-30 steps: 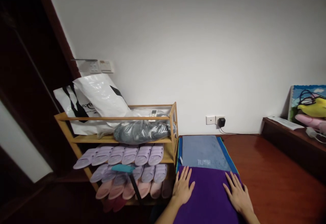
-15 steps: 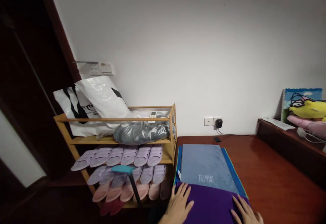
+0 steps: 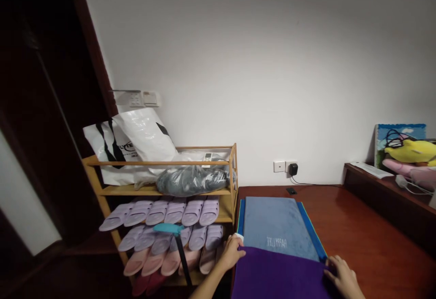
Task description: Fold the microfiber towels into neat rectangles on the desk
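A purple cloth lies over the near end of a grey-blue mat printed with white letters, itself stacked on a brighter blue mat on a red-brown table. My left hand curls its fingers round the purple cloth's far left corner. At the far right corner, my right hand has its fingers closed on the cloth's edge.
A bamboo shoe rack stands left of the table, holding rows of lilac and pink slippers, a grey bagged bundle and white plastic bags. A charger is plugged into the wall. Plush toys sit on a dark shelf at right.
Both hands went from lying flat on top of the purple cloth to gripping its far corners. The camera view has tilted up and shifted slightly.
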Tool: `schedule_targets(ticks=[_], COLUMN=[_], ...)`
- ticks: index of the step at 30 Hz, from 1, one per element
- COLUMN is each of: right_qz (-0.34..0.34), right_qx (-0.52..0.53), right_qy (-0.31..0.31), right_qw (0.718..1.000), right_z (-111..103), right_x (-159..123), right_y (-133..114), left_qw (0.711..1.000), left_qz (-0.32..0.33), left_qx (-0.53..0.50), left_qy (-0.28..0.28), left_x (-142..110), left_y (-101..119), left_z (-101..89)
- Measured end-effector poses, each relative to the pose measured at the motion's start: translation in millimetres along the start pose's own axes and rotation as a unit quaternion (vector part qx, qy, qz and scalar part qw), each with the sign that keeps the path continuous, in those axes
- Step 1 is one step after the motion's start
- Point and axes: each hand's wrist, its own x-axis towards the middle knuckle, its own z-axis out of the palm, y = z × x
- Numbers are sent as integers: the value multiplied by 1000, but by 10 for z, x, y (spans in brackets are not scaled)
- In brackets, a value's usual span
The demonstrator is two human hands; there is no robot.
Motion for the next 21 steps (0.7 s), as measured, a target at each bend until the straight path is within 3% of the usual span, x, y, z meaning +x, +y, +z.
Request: schedule_targets(ticks=[4, 7, 13, 21], right_qz=[20, 32, 55, 71], right_qx=[190, 261, 288, 292], right_qy=[-2, -9, -3, 56], right_qw=[982, 965, 956, 952], right_z=[-242, -417, -739, -1275], right_x=[16, 22, 20, 76], right_y=[-188, -320, -544, -952], left_qw=[995, 985, 967, 973], left_qz=[31, 55, 72, 122], left_qx=[-96, -162, -231, -197], left_qy=[-4, -31, -73, -15], left_x=[-24, -74, -197, -344], left_y=[29, 105, 316, 699], left_z=[-210, -441, -879, -1404])
